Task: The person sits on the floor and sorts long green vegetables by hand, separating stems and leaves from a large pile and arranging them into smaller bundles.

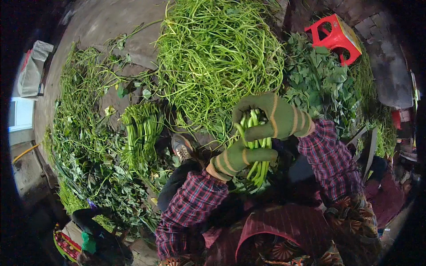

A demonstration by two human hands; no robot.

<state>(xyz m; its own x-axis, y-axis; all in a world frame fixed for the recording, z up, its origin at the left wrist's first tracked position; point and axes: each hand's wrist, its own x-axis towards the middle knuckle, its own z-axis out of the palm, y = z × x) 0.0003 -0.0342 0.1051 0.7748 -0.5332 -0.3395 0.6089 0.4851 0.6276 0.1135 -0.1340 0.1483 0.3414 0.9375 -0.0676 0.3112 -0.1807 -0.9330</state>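
Observation:
Both hands wear green knitted gloves with tan stripes. My left hand [244,158] is wrapped around the lower part of a small bunch of green stems [263,171]. My right hand [273,116] closes around the upper end of the same bunch, just above the left one. Beyond them lies a large tangled heap of long green stems [216,60]. To the left stands a thick bundle of aligned stems [141,133] with evenly cut tops.
Leafy vines [90,133] spread over the floor at left. A red plastic stool [336,38] rests by broad green leaves [319,76] at upper right. A shoe [182,148] shows near the bundle. Another person [100,236] is partly visible at lower left.

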